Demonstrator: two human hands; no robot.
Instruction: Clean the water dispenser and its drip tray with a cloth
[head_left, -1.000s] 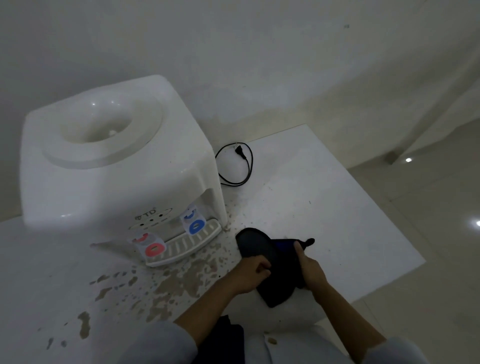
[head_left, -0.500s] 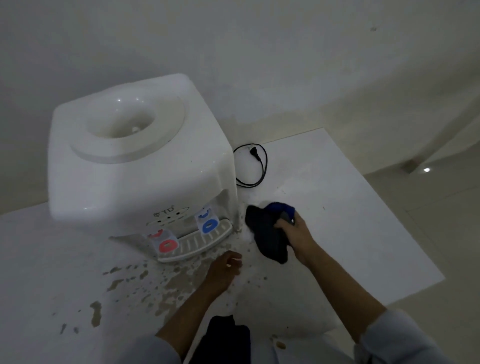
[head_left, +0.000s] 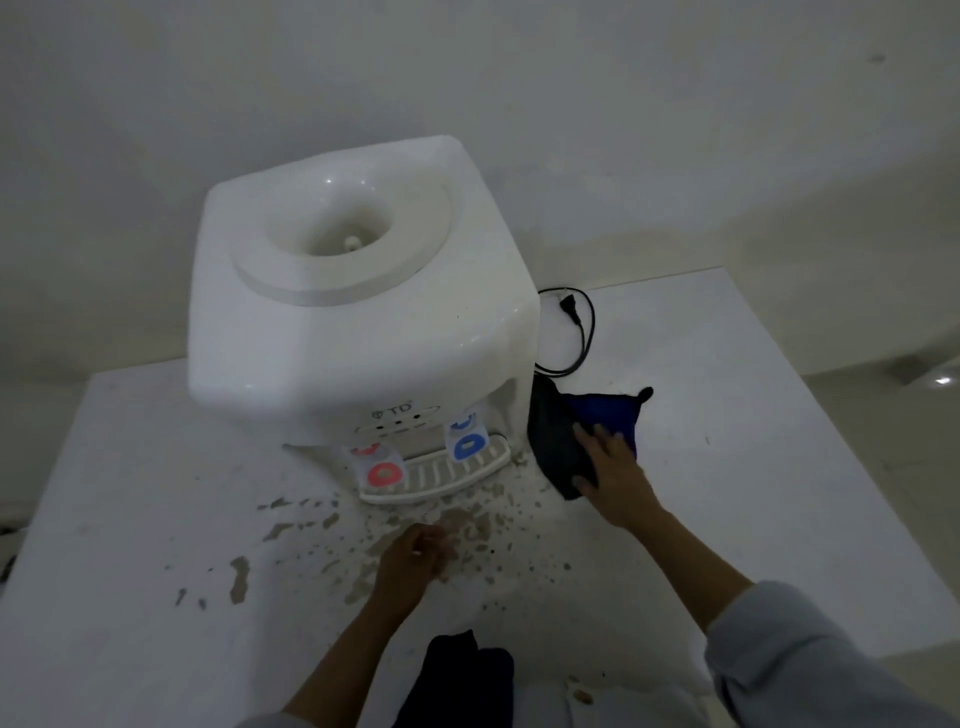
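Dark cloth (head_left: 558, 447), black with a blue panel showing, sits under the right hand (head_left: 613, 470), whose fingers are spread fairly straight across the fabric while the thumb lies along its lower edge, pressing it flat on the counter (head_left: 753, 467). That cloth lies just right of the water dispenser (head_left: 358, 322), its left edge up against the white body's lower corner. Over to the left hand (head_left: 415, 561): fingers loosely curled, nothing in it, hovering low over or resting on the stained patch of counter, hard to say which. Brown splatter stains (head_left: 291, 525) are scattered all around it and run up to the drip tray (head_left: 441, 475), the slotted tray jutting from the dispenser's base. Above the tray, a red tap (head_left: 383, 473) on the left and a blue tap (head_left: 467, 446) on the right. Up top, the bottle well is open. Behind the cloth, a black power cord (head_left: 576, 332) loops loose on the counter, its plug lying free.
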